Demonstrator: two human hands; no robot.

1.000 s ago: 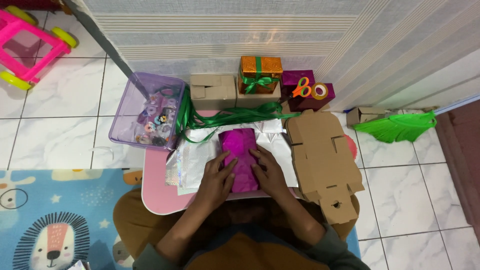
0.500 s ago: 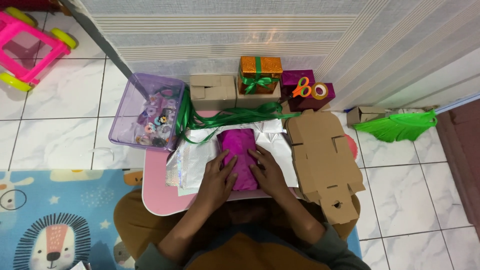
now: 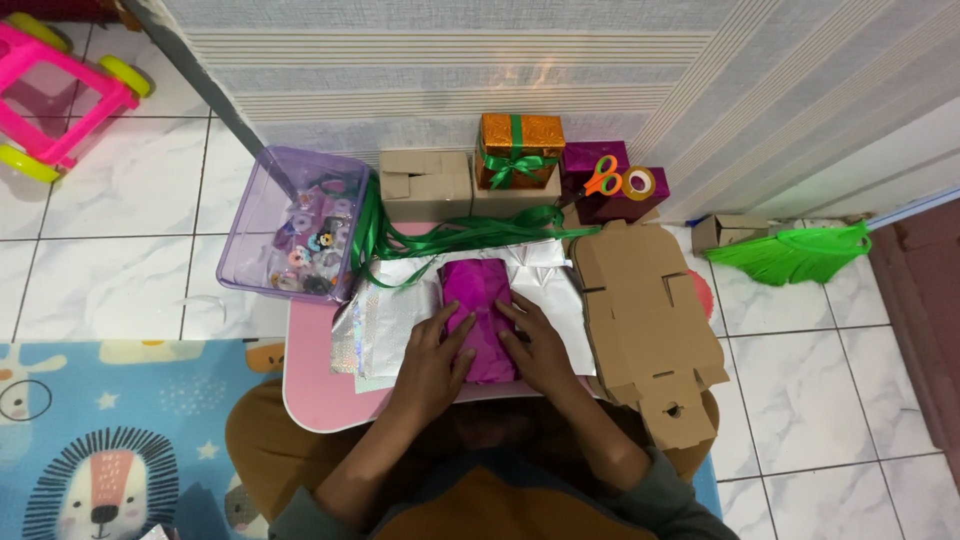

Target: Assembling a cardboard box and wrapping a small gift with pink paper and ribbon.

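Note:
A box wrapped in shiny magenta paper (image 3: pixel 478 292) lies on silver wrapping sheets (image 3: pixel 385 315) on a small pink table (image 3: pixel 310 385). My left hand (image 3: pixel 433 362) presses flat on the box's near left side, fingers spread over the paper. My right hand (image 3: pixel 538 345) rests on its near right side, fingers bent against the fold. Both hands touch the magenta paper and hold it down; neither lifts anything. A long green ribbon (image 3: pixel 450 238) trails across the table's far edge.
Flat brown cardboard (image 3: pixel 645 320) lies to the right. A clear purple bin of small items (image 3: pixel 295 225) sits at left. By the striped wall stand plain cardboard boxes (image 3: pixel 425 183), an orange gift box with green bow (image 3: pixel 518 148), magenta boxes with orange scissors (image 3: pixel 603 175) and tape (image 3: pixel 638 183). A green broom (image 3: pixel 790 255) lies at right.
Both hands stay on the magenta box; the fingers have shifted slightly over the paper. Nothing else has moved.

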